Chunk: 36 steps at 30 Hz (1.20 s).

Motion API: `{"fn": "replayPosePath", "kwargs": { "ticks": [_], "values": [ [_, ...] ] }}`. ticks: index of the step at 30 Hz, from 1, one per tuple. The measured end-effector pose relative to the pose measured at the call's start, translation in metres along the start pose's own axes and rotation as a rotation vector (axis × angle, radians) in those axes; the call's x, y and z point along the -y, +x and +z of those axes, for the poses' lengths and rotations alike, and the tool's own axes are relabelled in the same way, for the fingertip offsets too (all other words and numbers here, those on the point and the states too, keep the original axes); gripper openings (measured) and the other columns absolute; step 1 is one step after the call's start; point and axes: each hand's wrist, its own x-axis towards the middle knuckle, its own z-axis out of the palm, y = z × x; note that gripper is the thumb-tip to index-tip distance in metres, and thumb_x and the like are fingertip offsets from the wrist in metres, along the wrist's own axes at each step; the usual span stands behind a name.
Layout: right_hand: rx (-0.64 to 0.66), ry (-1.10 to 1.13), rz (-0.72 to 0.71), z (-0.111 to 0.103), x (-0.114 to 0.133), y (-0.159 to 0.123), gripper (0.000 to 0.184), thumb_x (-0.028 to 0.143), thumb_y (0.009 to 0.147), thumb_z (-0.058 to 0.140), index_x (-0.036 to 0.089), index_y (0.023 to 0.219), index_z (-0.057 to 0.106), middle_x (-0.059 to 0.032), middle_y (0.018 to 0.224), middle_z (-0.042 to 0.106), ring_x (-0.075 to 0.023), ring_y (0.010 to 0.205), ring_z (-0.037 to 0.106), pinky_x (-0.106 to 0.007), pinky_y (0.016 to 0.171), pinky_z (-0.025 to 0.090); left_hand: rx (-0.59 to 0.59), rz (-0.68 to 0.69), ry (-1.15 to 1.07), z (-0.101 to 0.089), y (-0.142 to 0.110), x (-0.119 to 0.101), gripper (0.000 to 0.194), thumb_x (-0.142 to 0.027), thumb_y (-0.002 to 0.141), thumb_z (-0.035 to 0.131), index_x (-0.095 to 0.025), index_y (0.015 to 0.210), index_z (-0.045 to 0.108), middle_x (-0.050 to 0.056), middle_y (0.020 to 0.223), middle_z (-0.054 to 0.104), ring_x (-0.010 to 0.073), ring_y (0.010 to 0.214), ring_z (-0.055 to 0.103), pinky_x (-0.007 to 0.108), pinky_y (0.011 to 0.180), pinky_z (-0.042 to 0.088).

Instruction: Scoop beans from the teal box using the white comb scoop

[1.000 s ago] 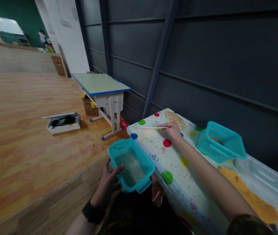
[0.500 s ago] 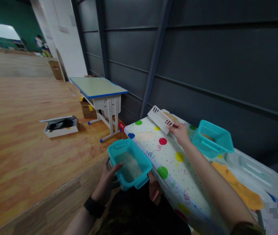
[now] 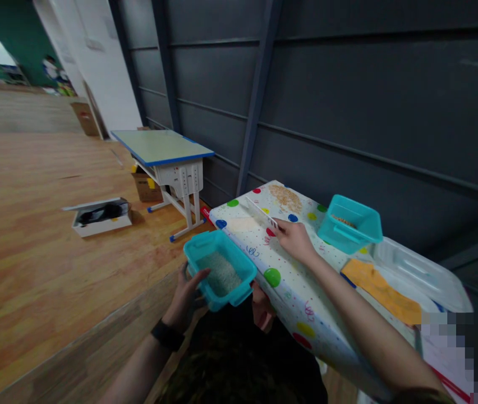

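Observation:
A teal plastic container [image 3: 247, 274] with whitish grains inside hangs just off the table's near edge. My left hand [image 3: 186, 294] is closed around its left end, thumb over the rim. In my right hand [image 3: 294, 240] is a white slotted plastic tray [image 3: 261, 213], pinched at its near end and turned almost edge-on over the tabletop. Below it, a pale patch [image 3: 239, 224] lies on the spotted tablecloth [image 3: 264, 255]; whether the tray touches the cloth I cannot tell. Farther back is a spread of tan grains [image 3: 285, 198].
A second teal container [image 3: 350, 224] with brownish contents stands at the back right. Nearby are a clear plastic lid [image 3: 424, 269] and an orange cloth [image 3: 382, 289]. A school desk [image 3: 163, 147] and an open white box [image 3: 102, 217] are to the left; a dark panelled wall [image 3: 369, 101] runs behind.
My right hand has lowered the slotted tray toward me and tipped it from showing its slotted face to nearly edge-on. The left hand still holds the container. The view has shifted slightly.

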Motion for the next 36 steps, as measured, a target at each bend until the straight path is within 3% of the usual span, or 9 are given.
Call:
{"fn": "replayPosePath", "kwargs": {
  "ticks": [3, 6, 12, 16, 22, 30, 36],
  "values": [
    [-0.052, 0.069, 0.017, 0.002, 0.000, -0.008, 0.028, 0.021, 0.095, 0.062, 0.024, 0.103, 0.089, -0.0061, 0.092, 0.088, -0.0269, 0.084, 0.079, -0.033, 0.082, 0.054, -0.021, 0.002, 0.013, 0.003, -0.004, -0.002, 0.097, -0.042, 0.095, 0.083, -0.036, 0.177, 0.032, 0.019, 0.159, 0.070, 0.0268, 0.090, 0.084, 0.040, 0.068, 0.070],
    [-0.177, 0.188, 0.136, 0.002, -0.014, -0.006, 0.025, 0.022, 0.090, 0.066, 0.023, 0.106, 0.086, -0.0080, 0.095, 0.088, -0.0295, 0.089, 0.081, -0.038, 0.086, 0.061, -0.031, 0.007, 0.017, 0.004, -0.005, -0.001, 0.099, -0.044, 0.093, 0.084, -0.036, 0.177, 0.032, 0.019, 0.159, 0.069, 0.0265, 0.090, 0.083, 0.040, 0.068, 0.070],
    [-0.399, 0.664, 0.488, 0.004, -0.054, -0.013, 0.080, 0.027, 0.080, 0.075, 0.023, 0.159, 0.064, -0.0071, 0.101, 0.088, -0.0322, 0.090, 0.084, -0.047, 0.078, 0.073, -0.014, 0.023, 0.004, 0.007, -0.005, 0.007, 0.113, -0.052, 0.081, 0.095, -0.037, 0.175, 0.034, 0.019, 0.156, 0.068, 0.0319, 0.103, 0.082, 0.042, 0.070, 0.070],
    [-0.472, 0.905, 0.615, 0.011, -0.054, -0.038, 0.075, 0.022, 0.071, 0.081, 0.025, 0.145, 0.069, -0.0020, 0.095, 0.085, -0.0284, 0.088, 0.085, -0.041, 0.075, 0.075, -0.017, 0.041, -0.023, 0.012, -0.002, 0.013, 0.107, -0.048, 0.083, 0.097, -0.033, 0.172, 0.039, 0.020, 0.153, 0.069, 0.0341, 0.112, 0.081, 0.042, 0.075, 0.072],
    [-0.401, 1.002, 0.691, 0.012, -0.032, -0.059, 0.058, 0.015, 0.066, 0.084, 0.026, 0.123, 0.076, -0.0014, 0.091, 0.086, -0.0260, 0.082, 0.085, -0.037, 0.070, 0.075, -0.053, 0.044, -0.079, 0.016, 0.006, 0.020, 0.103, -0.042, 0.085, 0.097, -0.035, 0.171, 0.041, 0.020, 0.152, 0.072, 0.0308, 0.099, 0.085, 0.036, 0.066, 0.069],
    [-0.250, 1.056, 0.681, 0.007, -0.006, -0.080, 0.065, 0.019, 0.062, 0.092, 0.026, 0.126, 0.079, -0.0020, 0.091, 0.087, -0.0244, 0.078, 0.084, -0.035, 0.068, 0.074, -0.050, 0.027, -0.055, 0.021, -0.004, 0.005, 0.097, -0.036, 0.092, 0.091, -0.032, 0.173, 0.038, 0.021, 0.157, 0.069, 0.0321, 0.109, 0.084, 0.037, 0.071, 0.071],
    [-0.110, 1.057, 0.634, 0.004, 0.010, -0.098, 0.071, 0.027, 0.058, 0.098, 0.025, 0.127, 0.082, -0.0038, 0.090, 0.087, -0.0283, 0.077, 0.084, -0.039, 0.066, 0.073, -0.045, 0.029, -0.049, 0.023, -0.008, -0.001, 0.107, -0.039, 0.086, 0.096, -0.031, 0.174, 0.037, 0.022, 0.157, 0.069, 0.0323, 0.105, 0.083, 0.036, 0.065, 0.068]
  ]
}}
